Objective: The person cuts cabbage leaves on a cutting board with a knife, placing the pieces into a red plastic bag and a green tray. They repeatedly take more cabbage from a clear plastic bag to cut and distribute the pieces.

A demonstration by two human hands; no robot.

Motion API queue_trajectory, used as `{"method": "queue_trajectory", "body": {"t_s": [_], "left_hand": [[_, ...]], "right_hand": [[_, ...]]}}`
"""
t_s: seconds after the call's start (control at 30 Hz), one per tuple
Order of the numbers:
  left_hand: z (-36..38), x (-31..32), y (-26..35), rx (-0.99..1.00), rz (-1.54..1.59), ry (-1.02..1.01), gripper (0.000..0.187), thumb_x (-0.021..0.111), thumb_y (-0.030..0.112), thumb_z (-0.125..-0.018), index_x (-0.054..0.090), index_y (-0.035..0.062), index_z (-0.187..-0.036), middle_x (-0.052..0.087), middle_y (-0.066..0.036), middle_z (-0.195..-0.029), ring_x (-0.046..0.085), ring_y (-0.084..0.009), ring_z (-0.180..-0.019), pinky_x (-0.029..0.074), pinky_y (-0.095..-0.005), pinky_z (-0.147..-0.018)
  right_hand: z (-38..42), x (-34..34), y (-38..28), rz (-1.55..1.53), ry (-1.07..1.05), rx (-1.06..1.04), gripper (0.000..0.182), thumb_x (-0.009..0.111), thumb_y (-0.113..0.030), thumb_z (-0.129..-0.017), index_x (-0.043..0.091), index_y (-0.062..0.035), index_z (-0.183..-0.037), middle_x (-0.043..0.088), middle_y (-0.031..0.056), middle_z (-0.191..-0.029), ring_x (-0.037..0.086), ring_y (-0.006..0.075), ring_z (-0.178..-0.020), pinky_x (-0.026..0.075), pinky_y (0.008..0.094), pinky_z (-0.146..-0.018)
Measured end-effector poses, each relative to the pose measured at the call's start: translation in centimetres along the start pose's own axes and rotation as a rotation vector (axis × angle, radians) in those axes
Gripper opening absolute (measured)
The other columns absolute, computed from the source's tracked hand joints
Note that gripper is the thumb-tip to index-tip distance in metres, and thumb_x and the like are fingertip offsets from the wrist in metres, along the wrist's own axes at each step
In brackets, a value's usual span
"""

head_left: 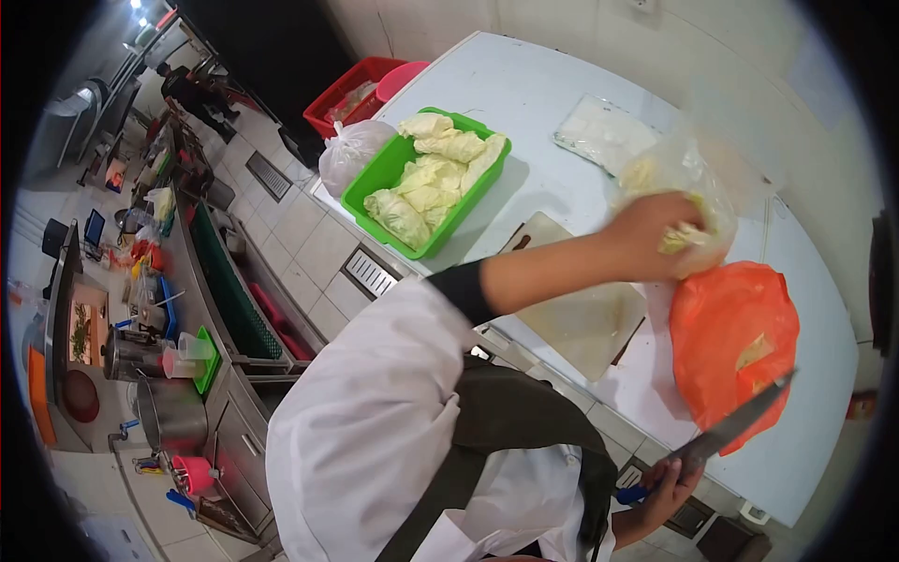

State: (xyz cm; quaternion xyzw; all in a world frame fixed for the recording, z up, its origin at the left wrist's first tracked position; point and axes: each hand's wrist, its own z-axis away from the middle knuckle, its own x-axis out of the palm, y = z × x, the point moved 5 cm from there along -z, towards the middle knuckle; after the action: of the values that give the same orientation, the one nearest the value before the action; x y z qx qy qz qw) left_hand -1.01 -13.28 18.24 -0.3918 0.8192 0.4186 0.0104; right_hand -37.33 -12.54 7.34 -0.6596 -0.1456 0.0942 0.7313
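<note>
My left hand (660, 234), blurred by motion, is closed around pale yellow-green cabbage pieces (682, 240). It is at the mouth of a clear plastic bag (716, 211), which has more pale pieces showing inside. My right hand (667, 489) grips a knife (735, 423) by its blue handle, low at the right. The blade points up and right, overlapping an orange plastic bag (726, 328) in this view. A small pale piece (755, 351) lies on that bag. Below my left forearm is a whitish cutting board (585, 332), partly covered by the arm.
A green basket (426, 248) of cabbage leaves (435, 178) stands on the white table (524, 80). Beside it are a tied plastic bag (354, 155) and a red crate (346, 94). A flat clear packet (604, 131) lies at the back. Counters with pots (169, 412) line the left; a person (197, 94) stands far off.
</note>
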Motion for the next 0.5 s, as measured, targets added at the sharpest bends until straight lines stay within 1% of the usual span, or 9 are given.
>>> {"method": "queue_trajectory", "body": {"t_s": [0.1,0.13,0.2,0.23,0.27,0.3,0.37,0.4,0.5], "left_hand": [[7.4,-12.2,-6.3,-0.361,-0.294,0.318,0.031,0.064,0.002,-0.075,0.061,0.0078,-0.105,0.063,-0.007,-0.103,0.059,-0.0209,-0.09,0.047,-0.0313,-0.079],[9.5,-16.6,-8.8,-0.378,-0.466,0.395,0.036,0.063,-0.001,-0.074,0.059,0.0077,-0.109,0.062,-0.008,-0.106,0.059,-0.0225,-0.092,0.048,-0.0331,-0.081],[13.0,-24.7,-12.7,-0.456,-0.73,0.455,0.048,0.057,-0.009,-0.065,0.057,0.0069,-0.11,0.058,-0.018,-0.109,0.052,-0.0365,-0.105,0.043,-0.0415,-0.091],[14.1,-28.0,-14.4,-0.551,-0.88,0.41,0.051,0.058,-0.008,-0.064,0.056,0.0083,-0.113,0.055,-0.019,-0.115,0.049,-0.039,-0.108,0.042,-0.0417,-0.091],[14.5,-30.4,-15.6,-0.624,-0.925,0.365,0.055,0.064,-0.001,-0.067,0.053,0.0121,-0.118,0.052,-0.017,-0.121,0.048,-0.0373,-0.112,0.041,-0.047,-0.092],[14.1,-31.3,-16.2,-0.595,-0.958,0.299,0.055,0.066,0.002,-0.067,0.052,0.0135,-0.12,0.051,-0.016,-0.123,0.047,-0.0367,-0.114,0.04,-0.0496,-0.093],[13.3,-32.2,-17.5,-0.535,-1.014,0.18,0.057,0.07,0.01,-0.069,0.051,0.0161,-0.123,0.049,-0.014,-0.127,0.045,-0.0356,-0.117,0.037,-0.0549,-0.094],[13.3,-32.5,-19.7,-0.475,-1.085,0.17,0.056,0.072,0.02,-0.072,0.052,0.0181,-0.124,0.052,-0.01,-0.126,0.047,-0.0295,-0.119,0.033,-0.0598,-0.097],[12.3,-33.4,-23.3,-0.64,-1.106,-0.144,0.049,0.069,0.02,-0.075,0.055,0.0185,-0.121,0.059,-0.01,-0.118,0.051,-0.0254,-0.116,0.029,-0.0592,-0.1]], "right_hand": [[-0.4,4.1,0.6,0.056,-0.132,0.127,0.038,0.051,-0.012,-0.092,0.036,-0.0066,-0.127,0.042,0.0008,-0.059,0.037,0.0065,-0.042,0.032,0.0222,-0.036],[-0.6,6.0,0.8,0.069,-0.17,0.162,0.037,0.051,-0.012,-0.092,0.037,-0.0069,-0.126,0.043,0.0007,-0.06,0.037,0.0062,-0.042,0.032,0.0221,-0.036],[-1.3,9.5,1.4,0.116,-0.221,0.194,0.03,0.048,-0.012,-0.093,0.04,-0.0062,-0.122,0.043,0.0017,-0.061,0.04,0.0072,-0.044,0.033,0.0235,-0.038],[-1.9,11.1,2.2,0.146,-0.231,0.189,0.025,0.046,-0.013,-0.094,0.042,-0.0051,-0.118,0.043,0.0027,-0.061,0.043,0.0085,-0.046,0.035,0.0251,-0.04],[-3.0,12.7,3.7,0.425,-0.25,0.085,0.019,0.044,-0.013,-0.095,0.044,-0.0031,-0.111,0.046,0.0059,-0.063,0.047,0.0124,-0.05,0.038,0.0285,-0.044],[-4.1,13.7,5.7,0.706,-0.261,-0.021,0.016,0.043,-0.013,-0.095,0.046,-0.0012,-0.105,0.048,0.0091,-0.064,0.051,0.0163,-0.055,0.041,0.0319,-0.049],[-5.1,14.0,10.5,0.946,-0.424,-0.149,0.015,0.042,-0.012,-0.094,0.045,0.0021,-0.096,0.052,0.0153,-0.07,0.054,0.0221,-0.064,0.043,0.0359,-0.059],[-4.5,15.3,9.7,0.973,-0.363,-0.089,0.013,0.043,-0.009,-0.092,0.045,0.0035,-0.095,0.055,0.0175,-0.076,0.052,0.0235,-0.068,0.043,0.0361,-0.063],[-3.9,15.8,9.6,0.755,-0.327,-0.021,0.011,0.044,-0.007,-0.092,0.044,0.0038,-0.094,0.055,0.0164,-0.074,0.05,0.022,-0.066,0.042,0.0342,-0.062]]}}
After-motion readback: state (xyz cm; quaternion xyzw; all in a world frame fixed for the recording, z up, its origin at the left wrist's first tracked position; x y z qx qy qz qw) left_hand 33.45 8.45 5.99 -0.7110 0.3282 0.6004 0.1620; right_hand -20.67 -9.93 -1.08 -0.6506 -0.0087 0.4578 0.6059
